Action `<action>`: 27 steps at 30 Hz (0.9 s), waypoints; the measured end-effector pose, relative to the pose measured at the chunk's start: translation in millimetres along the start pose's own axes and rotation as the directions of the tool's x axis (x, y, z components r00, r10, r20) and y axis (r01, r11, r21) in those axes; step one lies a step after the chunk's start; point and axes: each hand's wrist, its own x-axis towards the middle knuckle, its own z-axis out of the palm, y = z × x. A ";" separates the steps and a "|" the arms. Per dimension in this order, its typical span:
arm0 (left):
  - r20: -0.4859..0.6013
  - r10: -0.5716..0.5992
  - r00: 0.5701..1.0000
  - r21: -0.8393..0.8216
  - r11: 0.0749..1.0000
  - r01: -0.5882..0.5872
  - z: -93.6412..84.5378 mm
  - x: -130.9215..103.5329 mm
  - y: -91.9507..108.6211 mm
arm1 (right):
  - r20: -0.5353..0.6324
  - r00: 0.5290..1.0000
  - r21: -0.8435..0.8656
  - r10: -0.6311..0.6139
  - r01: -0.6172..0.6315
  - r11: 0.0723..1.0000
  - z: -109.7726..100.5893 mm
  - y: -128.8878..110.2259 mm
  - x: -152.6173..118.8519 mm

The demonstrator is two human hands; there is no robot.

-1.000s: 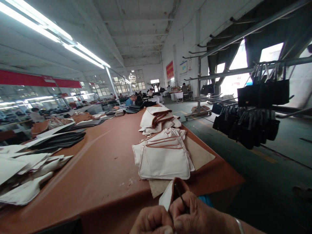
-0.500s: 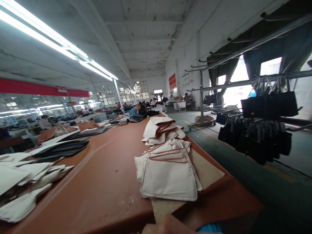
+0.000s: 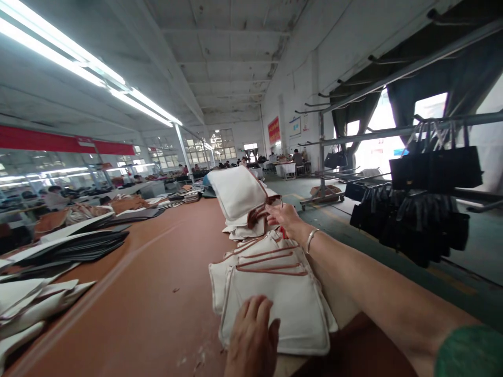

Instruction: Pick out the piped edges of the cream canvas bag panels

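My right hand [image 3: 286, 217] reaches to the far pile and pinches the brown edge of a white fabric piece [image 3: 238, 192], which is lifted and tilted. A small red item [image 3: 283, 232] shows just under that hand; what it is, I cannot make out. My left hand [image 3: 253, 335] lies with fingers apart on the near stack of white pieces with brown trim [image 3: 293, 314]. Both piles rest near the right side of the brown-covered table [image 3: 157, 293].
White pieces [image 3: 31, 298] and black sheets [image 3: 78, 246] lie along the table's left. Racks with black bags [image 3: 436, 167] stand on the right beyond the table edge. People sit at far tables, one person [image 3: 296, 157] among them.
My right arm has stretched forward to the far pile, and a white piece there is now raised. My left hand has come onto the near stack. The view has shifted slightly.
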 end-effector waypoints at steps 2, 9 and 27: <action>0.008 0.033 0.999 0.075 0.997 -0.034 25.8 44.8 0.9 | -0.007 0.998 -0.046 0.055 -0.056 0.997 -7.7 28.9 -6.2; 0.154 0.093 0.984 0.199 0.972 -0.123 82.2 124.3 5.0 | 0.077 0.981 -0.268 0.178 -0.152 0.951 -30.6 113.6 -32.9; 0.427 0.101 0.899 0.051 0.990 -0.135 16.7 19.5 17.5 | 0.284 0.953 -0.481 0.107 0.045 0.876 -21.8 135.9 -53.5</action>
